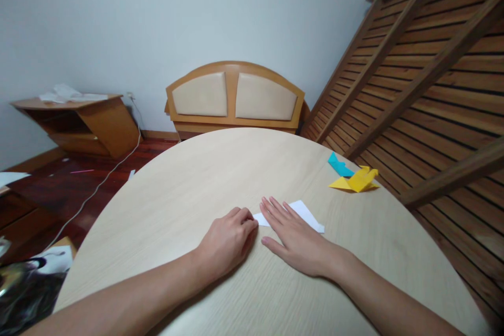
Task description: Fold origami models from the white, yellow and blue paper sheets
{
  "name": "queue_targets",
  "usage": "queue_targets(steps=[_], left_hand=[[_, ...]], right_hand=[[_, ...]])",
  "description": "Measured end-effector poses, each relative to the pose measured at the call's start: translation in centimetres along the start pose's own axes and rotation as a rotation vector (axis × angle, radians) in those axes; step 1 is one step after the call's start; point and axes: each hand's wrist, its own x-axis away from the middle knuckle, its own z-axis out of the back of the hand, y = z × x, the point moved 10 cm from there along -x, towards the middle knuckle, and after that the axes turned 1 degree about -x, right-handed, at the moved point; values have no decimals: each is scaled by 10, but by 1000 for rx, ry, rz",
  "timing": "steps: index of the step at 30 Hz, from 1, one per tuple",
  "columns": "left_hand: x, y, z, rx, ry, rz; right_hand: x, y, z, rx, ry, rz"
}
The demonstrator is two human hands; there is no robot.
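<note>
White paper [305, 213] lies at frame centre on the table [189, 189], long axis running down-right, under the flat, slightly spread right hand [293, 236]; curled left hand [228, 241] presses its left tip.

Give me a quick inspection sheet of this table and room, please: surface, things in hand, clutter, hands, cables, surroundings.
Surface: round pale wood-grain table.
Things in hand: white paper, lying flat under the hands.
Clutter: yellow folded paper and blue folded paper near the table's right edge.
Hands: left hand curled, fingertips at the paper's edge; right hand flat, pressing on the paper.
Cables: white cable trailing across the dark floor.
Surroundings: padded headboard and slatted bed frame against the wall; low shelf at left with papers on top.
</note>
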Motion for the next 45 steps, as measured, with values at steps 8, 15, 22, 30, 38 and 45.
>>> queue_targets(steps=[8,15,22,30,38,45], left_hand=[[-3,-11,-5,-56,16,29],[-4,-15,-2,-15,47,39],[-4,-13,-2,-2,25,59],[-8,-14,-1,-33,32,77],[-12,-13,1,-111,4,89],[-9,-12,1,-221,-29,50]], right_hand=[[2,7,-2,-106,73,10],[6,2,33,-82,385,74],[6,-2,37,-5,385,95],[3,-8,33,117,349,188],[1,-11,33,224,365,209],[0,-11,34,229,381,225]])
